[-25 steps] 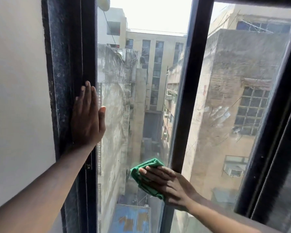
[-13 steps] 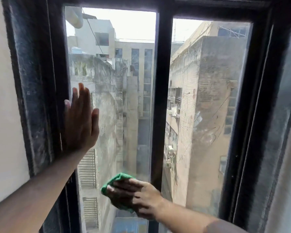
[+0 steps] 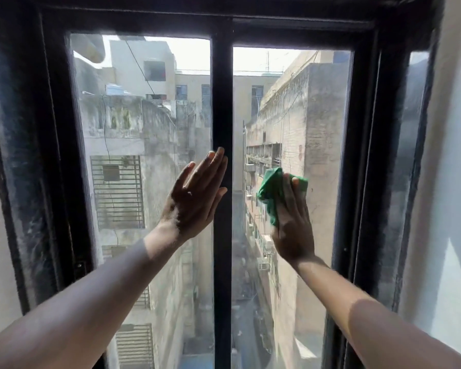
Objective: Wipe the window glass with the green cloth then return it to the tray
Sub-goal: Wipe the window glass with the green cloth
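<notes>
On rt pane of window glass (image 3: 322,145): green cloth (image 3: 270,191) pinned flat under rt hand (image 3: 293,222). Lt hand (image 3: 194,198) open, braced by centre bar (image 3: 222,102). Cloth prob soft, light; bunch w/ fingers to lift.

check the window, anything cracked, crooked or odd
Nothing looks broken or askew. The right hand presses the green cloth on the right pane; the left hand rests by the centre bar.

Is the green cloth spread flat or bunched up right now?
Bunched up. The green cloth is crumpled into folds under the right hand, which presses it against the right pane; wrinkled edges stick out past the fingers.
</notes>
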Available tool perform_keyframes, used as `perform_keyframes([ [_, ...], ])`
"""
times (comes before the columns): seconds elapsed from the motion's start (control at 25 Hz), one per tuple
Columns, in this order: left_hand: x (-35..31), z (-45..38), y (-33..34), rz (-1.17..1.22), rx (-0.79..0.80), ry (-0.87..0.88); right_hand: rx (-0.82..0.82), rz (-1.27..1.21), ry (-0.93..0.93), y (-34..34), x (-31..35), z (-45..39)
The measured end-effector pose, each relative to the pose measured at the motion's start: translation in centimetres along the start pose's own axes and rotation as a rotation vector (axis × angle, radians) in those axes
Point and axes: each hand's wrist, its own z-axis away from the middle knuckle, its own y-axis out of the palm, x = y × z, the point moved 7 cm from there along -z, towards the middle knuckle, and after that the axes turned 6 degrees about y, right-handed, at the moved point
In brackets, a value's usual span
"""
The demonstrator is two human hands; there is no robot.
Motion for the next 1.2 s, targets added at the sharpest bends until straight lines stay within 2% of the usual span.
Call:
perform_keyframes([
  [0.04,-0.1,0.1,0.1,-0.018,-0.017,0.004,-0.06,-0.061,0.14,-0.4,-1.2,-3.1],
  [0.08,-0.2,0.2,0.1,-0.037,-0.033,0.001,-0.088,-0.054,0.174,-0.3,-0.8,-5.4],
  [0.12,-0.2,0.3,0.0,-0.063,-0.051,-0.008,-0.037,0.0,0.046,0.6,0.7,-6.3],
  [0.2,-0.1,0.4,-0.2,-0.092,-0.083,-0.018,0.143,0.218,-0.553,3.6,3.2,-4.9],
  [0.24,-0.2,0.5,-0.1,-0.086,-0.085,-0.011,0.218,0.278,-0.75,3.6,2.0,-5.5],
  [0.28,-0.2,0.5,0.0,-0.09,-0.085,0.001,0.191,0.284,-0.761,2.8,0.4,-7.4],
  [0.32,-0.2,0.5,0.1,-0.105,-0.086,0.006,0.079,0.228,-0.54,1.1,-1.3,-9.8],
  [0.36,-0.2,0.5,0.1,-0.113,-0.092,0.002,-0.046,0.122,-0.211,-0.6,-2.6,-11.2],
  [0.4,-0.2,0.5,0.2,-0.105,-0.094,-0.011,-0.085,0.095,-0.054,-0.8,-2.5,-10.2],
  [0.44,-0.3,0.6,0.4,-0.09,-0.09,-0.027,-0.037,0.165,-0.147,0.7,-0.9,-7.3],
  [0.52,-0.5,0.6,0.6,-0.075,-0.078,-0.039,0.22,0.361,-0.737,4.9,-0.3,1.8],
  [0.56,-0.5,0.6,0.6,-0.067,-0.077,-0.035,0.305,0.368,-0.842,4.6,-2.2,3.9],
  [0.6,-0.5,0.6,0.6,-0.058,-0.08,-0.027,0.26,0.344,-0.699,4.1,-4.4,4.0],
  [0.68,-0.5,0.7,0.6,-0.079,-0.086,-0.024,0.081,0.189,-0.036,2.2,-7.1,4.1],
  [0.72,-0.5,0.7,0.5,-0.084,-0.093,-0.028,0.043,0.15,0.132,2.5,-6.7,6.2],
  [0.76,-0.5,0.7,0.3,-0.071,-0.104,-0.034,0.149,0.239,0.006,4.6,-4.4,9.5],
  [0.84,-0.6,0.8,0.0,-0.058,-0.123,-0.016,0.341,0.403,-0.634,6.6,-3.3,13.7],
  [0.88,-0.7,0.8,0.0,-0.081,-0.127,0.002,0.322,0.389,-0.722,5.3,-4.2,11.6],
  [0.92,-0.6,0.8,-0.1,-0.094,-0.128,0.013,0.225,0.358,-0.537,4.1,-5.8,8.0],
  [1.0,-0.6,0.7,0.0,-0.098,-0.132,0.009,0.03,0.199,0.14,1.8,-8.3,3.4],
  [1.04,-0.6,0.7,0.0,-0.096,-0.127,0.0,-0.002,0.13,0.264,1.8,-7.5,4.3],
  [1.08,-0.6,0.6,0.0,-0.088,-0.122,-0.006,0.086,0.19,0.055,3.9,-5.0,7.0],
  [1.12,-0.6,0.5,0.1,-0.077,-0.115,-0.007,0.236,0.301,-0.356,5.7,-2.8,10.8],
  [1.16,-0.7,0.5,0.0,-0.075,-0.108,0.001,0.364,0.372,-0.668,6.1,-3.3,12.7],
  [1.2,-0.9,0.5,0.0,-0.087,-0.105,0.01,0.4,0.396,-0.817,4.7,-4.5,11.2],
])
